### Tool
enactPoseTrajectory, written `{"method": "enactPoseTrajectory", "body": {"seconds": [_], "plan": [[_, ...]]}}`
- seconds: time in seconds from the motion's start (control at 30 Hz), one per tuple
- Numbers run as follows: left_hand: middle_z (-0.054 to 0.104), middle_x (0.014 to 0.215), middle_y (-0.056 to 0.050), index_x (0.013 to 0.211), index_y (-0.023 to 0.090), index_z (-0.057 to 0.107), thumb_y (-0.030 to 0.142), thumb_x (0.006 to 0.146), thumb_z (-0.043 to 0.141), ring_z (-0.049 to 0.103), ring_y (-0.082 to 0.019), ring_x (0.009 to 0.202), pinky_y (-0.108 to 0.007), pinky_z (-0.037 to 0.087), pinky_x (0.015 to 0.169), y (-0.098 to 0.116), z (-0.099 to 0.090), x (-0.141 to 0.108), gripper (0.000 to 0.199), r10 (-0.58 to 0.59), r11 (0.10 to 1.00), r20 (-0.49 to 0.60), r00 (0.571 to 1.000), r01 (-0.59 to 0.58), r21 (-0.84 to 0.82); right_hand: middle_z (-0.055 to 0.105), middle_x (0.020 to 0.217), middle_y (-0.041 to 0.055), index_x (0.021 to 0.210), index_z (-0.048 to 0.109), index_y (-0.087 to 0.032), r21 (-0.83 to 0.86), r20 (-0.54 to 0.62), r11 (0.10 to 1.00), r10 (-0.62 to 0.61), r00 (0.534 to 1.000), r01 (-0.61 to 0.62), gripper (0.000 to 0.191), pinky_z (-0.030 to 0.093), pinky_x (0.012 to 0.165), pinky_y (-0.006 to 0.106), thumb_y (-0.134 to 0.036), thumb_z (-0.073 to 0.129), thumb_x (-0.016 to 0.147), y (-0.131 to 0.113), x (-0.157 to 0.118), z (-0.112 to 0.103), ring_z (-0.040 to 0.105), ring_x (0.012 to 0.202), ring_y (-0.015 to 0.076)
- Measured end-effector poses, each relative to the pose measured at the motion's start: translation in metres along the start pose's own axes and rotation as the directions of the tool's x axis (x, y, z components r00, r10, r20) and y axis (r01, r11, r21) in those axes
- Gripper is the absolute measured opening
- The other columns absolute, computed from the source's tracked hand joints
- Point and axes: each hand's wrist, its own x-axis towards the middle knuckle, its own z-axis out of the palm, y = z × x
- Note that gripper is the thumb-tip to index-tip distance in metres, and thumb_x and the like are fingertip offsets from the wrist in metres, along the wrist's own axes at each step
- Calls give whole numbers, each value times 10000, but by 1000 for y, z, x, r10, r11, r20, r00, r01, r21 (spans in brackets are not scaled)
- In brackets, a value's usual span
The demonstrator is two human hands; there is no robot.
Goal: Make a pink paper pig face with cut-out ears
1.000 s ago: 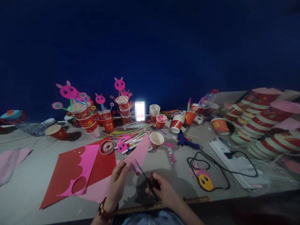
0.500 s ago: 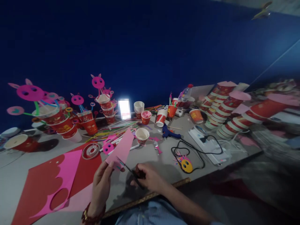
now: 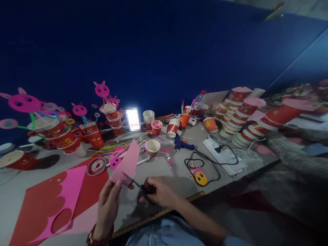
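Note:
Between the fingers and thumb of my left hand (image 3: 110,196) is a light pink sheet of paper (image 3: 129,159), held up above the table near its front edge. A small blue-green mark shows on the paper's lower part. My right hand (image 3: 160,193) grips a pair of dark-handled scissors (image 3: 146,194). Their blades point up and left and lie across the lower part of the pink paper. Left of my left hand lie a red sheet (image 3: 38,201) and a cut magenta sheet (image 3: 74,184) with a scalloped edge and a round hole.
A paper cup (image 3: 152,148) stands beyond my hands. To the right are a blue glue gun (image 3: 183,142), a yellow paper face (image 3: 201,178) and a white power strip (image 3: 222,157). Stacked red cups (image 3: 269,119) lean at right. A tape roll (image 3: 96,166) lies left.
The whole view has shifted a little, so things sit slightly further left. Both hands keep their hold on the paper and the scissors, with the blades still at the paper.

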Motion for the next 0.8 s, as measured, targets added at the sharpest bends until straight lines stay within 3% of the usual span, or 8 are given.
{"method": "enactPoseTrajectory", "body": {"seconds": [0.47,0.8], "plan": [[726,732,-45,854,176,704,433,869,680,683,-209,756,-284,499,773,0,3,12,259,59,995,63,996,-64,82,413,586,-85,643,496,-199,-26,7,999,27,1000,-27,438,253,515,214,-537,752,752,0,9,-3,347,567,101],[717,712,-61,847,155,716,486,880,638,659,-209,723,-296,498,755,-4,6,11,342,62,989,100,993,-74,126,379,579,-85,631,417,-215,-55,16,998,43,999,-42,469,244,526,230,-548,718,764,9,7,1,330,567,112]]}}
